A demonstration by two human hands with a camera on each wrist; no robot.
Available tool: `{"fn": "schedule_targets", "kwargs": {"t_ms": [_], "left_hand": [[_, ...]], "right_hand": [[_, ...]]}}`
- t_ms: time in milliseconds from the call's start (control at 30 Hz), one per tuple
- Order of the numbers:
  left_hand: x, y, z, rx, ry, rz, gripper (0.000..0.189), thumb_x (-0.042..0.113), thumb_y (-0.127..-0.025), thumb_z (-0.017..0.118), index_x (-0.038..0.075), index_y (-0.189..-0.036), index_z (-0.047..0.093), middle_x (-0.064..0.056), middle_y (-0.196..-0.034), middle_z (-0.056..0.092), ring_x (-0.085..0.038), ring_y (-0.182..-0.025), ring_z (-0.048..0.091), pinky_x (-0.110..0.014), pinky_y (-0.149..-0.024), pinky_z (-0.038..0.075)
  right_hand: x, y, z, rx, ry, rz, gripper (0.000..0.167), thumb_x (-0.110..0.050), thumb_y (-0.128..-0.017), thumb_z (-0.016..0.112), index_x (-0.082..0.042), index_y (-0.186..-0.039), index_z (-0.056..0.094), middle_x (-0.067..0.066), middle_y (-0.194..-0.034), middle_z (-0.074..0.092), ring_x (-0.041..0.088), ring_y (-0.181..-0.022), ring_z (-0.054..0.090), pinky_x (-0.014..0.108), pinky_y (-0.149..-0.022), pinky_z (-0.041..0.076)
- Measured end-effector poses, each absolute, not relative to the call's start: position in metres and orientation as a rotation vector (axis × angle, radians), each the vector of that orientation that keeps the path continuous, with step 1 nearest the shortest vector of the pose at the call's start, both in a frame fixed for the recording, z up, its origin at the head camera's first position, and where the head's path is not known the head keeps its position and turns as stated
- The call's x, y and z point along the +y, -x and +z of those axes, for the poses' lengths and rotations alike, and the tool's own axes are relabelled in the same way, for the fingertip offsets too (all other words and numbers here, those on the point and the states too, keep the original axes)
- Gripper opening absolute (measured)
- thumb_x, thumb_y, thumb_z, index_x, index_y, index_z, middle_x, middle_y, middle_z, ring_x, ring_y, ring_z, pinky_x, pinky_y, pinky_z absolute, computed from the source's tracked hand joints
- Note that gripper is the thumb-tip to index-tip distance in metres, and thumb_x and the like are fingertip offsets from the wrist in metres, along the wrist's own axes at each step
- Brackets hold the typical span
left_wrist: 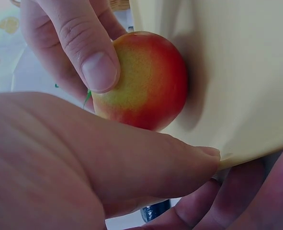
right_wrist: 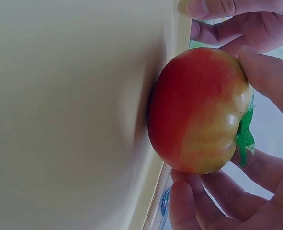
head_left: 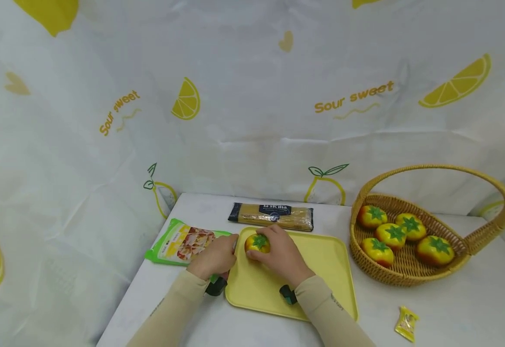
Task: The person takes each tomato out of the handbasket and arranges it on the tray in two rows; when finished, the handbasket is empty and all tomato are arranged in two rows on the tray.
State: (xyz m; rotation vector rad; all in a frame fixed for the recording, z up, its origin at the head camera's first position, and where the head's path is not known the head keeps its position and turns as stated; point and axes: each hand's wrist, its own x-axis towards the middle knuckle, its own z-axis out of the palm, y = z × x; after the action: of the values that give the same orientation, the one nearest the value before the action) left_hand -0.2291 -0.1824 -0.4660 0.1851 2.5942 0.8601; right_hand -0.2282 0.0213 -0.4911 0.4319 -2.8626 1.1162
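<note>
My right hand grips a red-and-yellow tomato with a green leafy top, at the far left corner of a pale yellow tray. In the right wrist view, thumb and fingers span the tomato, and its red underside is against or just above the tray's surface. My left hand pinches the tray's left edge, thumb on top and fingers beneath, as the left wrist view shows. Beside the left hand lies a green-edged food packet, partly covered by that hand.
A wicker basket with a tall handle stands at the right, holding several similar tomatoes. Behind the tray lies a pack of spaghetti. A small yellow sachet is at the front right. A lemon-print cloth hangs behind the table.
</note>
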Motion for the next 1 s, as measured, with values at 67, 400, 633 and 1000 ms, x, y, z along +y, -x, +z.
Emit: {"fn": "schedule_targets", "kwargs": {"t_ms": [67,400,633,1000], "left_hand": [[-0.183,0.229,-0.466,2.594,-0.187,0.868,0.058,-0.002,-0.104,0.056,0.002,-0.161,0.047,-0.016,-0.108,0.073,-0.021,-0.053,0.068,-0.032,-0.046,0.058],[-0.183,0.229,-0.469,2.606,-0.21,0.86,0.053,-0.002,-0.104,0.056,0.003,-0.157,0.051,-0.012,-0.101,0.071,-0.02,-0.053,0.067,-0.032,-0.046,0.058],[-0.177,0.233,-0.466,2.588,-0.231,0.874,0.052,-0.003,-0.104,0.055,0.003,-0.155,0.053,-0.011,-0.097,0.07,-0.021,-0.052,0.067,-0.032,-0.045,0.058],[-0.182,0.227,-0.468,2.562,-0.119,0.907,0.06,-0.001,-0.104,0.057,0.003,-0.163,0.045,-0.016,-0.108,0.071,-0.022,-0.055,0.067,-0.033,-0.047,0.058]], "right_hand": [[0.021,0.229,-0.491,-2.86,-0.439,1.113,0.062,-0.047,-0.09,0.088,-0.013,-0.139,0.071,0.003,-0.127,0.066,0.021,-0.109,0.064,0.044,-0.102,0.06],[0.023,0.227,-0.489,-2.86,-0.447,1.11,0.068,-0.05,-0.088,0.088,-0.014,-0.142,0.069,0.006,-0.135,0.066,0.025,-0.116,0.066,0.048,-0.105,0.06],[0.033,0.226,-0.481,-2.857,-0.422,1.081,0.071,-0.052,-0.087,0.089,-0.013,-0.143,0.068,0.009,-0.137,0.066,0.027,-0.121,0.066,0.05,-0.107,0.059],[0.063,0.21,-0.455,-2.821,-0.485,1.015,0.064,-0.046,-0.093,0.085,-0.016,-0.146,0.067,0.008,-0.146,0.065,0.033,-0.137,0.062,0.054,-0.115,0.054]]}}
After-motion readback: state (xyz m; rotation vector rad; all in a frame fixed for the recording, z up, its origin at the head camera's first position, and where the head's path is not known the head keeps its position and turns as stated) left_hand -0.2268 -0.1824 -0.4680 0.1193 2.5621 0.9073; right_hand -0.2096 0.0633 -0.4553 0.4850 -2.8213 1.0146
